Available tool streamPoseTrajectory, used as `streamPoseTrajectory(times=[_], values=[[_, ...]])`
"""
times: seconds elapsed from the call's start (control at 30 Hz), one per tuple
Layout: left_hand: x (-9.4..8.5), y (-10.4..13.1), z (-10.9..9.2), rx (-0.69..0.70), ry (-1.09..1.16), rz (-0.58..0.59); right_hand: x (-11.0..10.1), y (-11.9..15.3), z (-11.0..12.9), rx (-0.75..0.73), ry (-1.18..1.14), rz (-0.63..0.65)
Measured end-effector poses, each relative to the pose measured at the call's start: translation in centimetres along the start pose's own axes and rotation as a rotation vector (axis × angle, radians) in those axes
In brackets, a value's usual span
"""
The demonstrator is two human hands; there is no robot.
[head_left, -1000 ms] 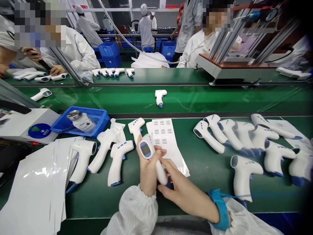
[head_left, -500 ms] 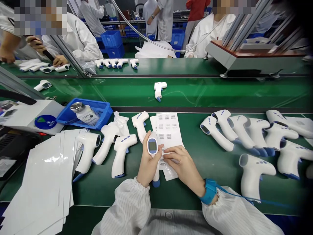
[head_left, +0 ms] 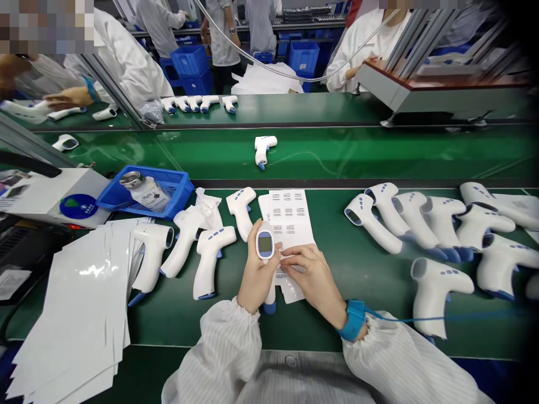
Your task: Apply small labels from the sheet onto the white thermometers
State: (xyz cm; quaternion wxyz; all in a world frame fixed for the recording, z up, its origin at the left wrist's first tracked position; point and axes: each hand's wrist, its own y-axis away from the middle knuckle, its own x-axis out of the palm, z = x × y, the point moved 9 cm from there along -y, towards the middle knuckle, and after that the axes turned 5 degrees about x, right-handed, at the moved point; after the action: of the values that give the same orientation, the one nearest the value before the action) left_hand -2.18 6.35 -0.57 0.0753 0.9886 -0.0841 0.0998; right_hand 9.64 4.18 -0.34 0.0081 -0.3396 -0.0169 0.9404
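My left hand is wrapped round a white handheld thermometer, its small screen facing me and its blue-tipped handle pointing down below the hand. Close beside it, my right hand has its fingers bent together over the lower part of a printed label sheet; what is between the fingertips, if anything, is too small to tell. A blue strap is round the right wrist. Just left of the sheet lies another white thermometer.
Several white thermometers lie left and more right. A paper stack, blue tray with a bottle, and white box stand left. One thermometer lies on the green belt. Co-workers sit across.
The thermometer on the belt has shifted slightly left. Across the table, the co-worker at the left has moved their hands. The view has tilted a little; my hands keep nearly the same pose.
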Motion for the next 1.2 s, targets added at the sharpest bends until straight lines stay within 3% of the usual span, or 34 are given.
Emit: streamPoseTrajectory(times=[0.27,0.5,0.6,0.67,0.77,0.83,0.9,0.97,1.07,1.2], values=[[-0.2,-0.1,0.2,-0.018,0.029,0.002,-0.5,0.5,-0.2,-0.011,0.008,-0.054],[0.0,-0.1,0.4,-0.045,0.055,0.002,0.3,-0.6,-0.4,0.102,0.079,0.024],[0.0,-0.2,0.4,-0.045,0.052,0.002,0.3,-1.0,0.3,0.071,0.08,0.044],[0.0,-0.3,0.3,-0.046,0.042,0.003,0.4,-0.4,1.6,-0.038,0.032,0.112],[-0.1,-0.3,0.1,-0.038,-0.005,-0.004,0.7,1.9,3.4,-0.14,-0.126,0.366],[0.1,-0.1,-0.1,-0.027,-0.056,-0.006,0.4,3.4,3.7,-0.055,-0.273,0.528],[0.9,0.4,-0.2,-0.013,-0.103,0.022,-0.8,4.1,3.6,0.056,-0.384,0.568],[2.2,1.0,0.1,-0.002,-0.135,0.077,-2.6,3.5,3.6,0.085,-0.395,0.479],[3.9,1.9,0.9,0.0,-0.159,0.141,-5.4,1.5,3.6,0.024,-0.249,0.216],[4.4,2.3,1.8,0.004,-0.163,0.135,-6.9,-0.4,3.3,-0.01,-0.137,0.039]])
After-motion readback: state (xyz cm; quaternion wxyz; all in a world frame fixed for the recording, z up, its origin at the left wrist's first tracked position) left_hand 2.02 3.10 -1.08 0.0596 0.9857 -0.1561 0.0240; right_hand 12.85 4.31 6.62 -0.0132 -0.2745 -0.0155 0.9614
